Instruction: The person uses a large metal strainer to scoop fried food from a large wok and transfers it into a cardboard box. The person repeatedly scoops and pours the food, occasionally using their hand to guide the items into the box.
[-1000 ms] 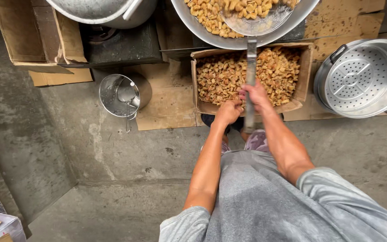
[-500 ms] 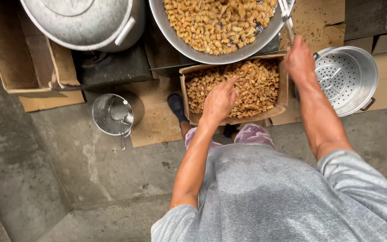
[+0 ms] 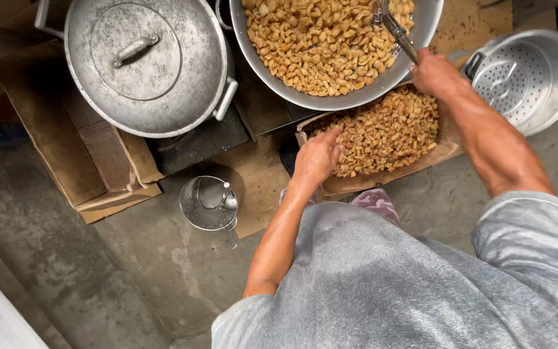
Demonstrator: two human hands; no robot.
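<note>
Right hand point(image 3: 435, 72) grips a metal skimmer handle point(image 3: 398, 33) — upper right, in the wok point(image 3: 330, 97). Left hand point(image 3: 316, 157) hovers loosely open over the cardboard tray point(image 3: 389, 174) — centre.

Left arm reaches up from the lower centre of the frame, bare forearm nearly straight, elbow low by the grey shirt. Left hand point(image 3: 316, 157) sits mid-frame, palm down, fingers loosely together and pointing toward the upper right, thumb tucked alongside; it grips nothing. Right arm comes in from the right edge, grey sleeve bunched at the upper arm, forearm angling to the upper left, tendons showing. Right hand point(image 3: 435, 72) is in the upper right of the frame, knuckles up, fingers curled tight into a fist around a handle point(image 3: 400, 37), wrist roughly in line with the forearm. The two hands are well apart, right higher than left.
</note>
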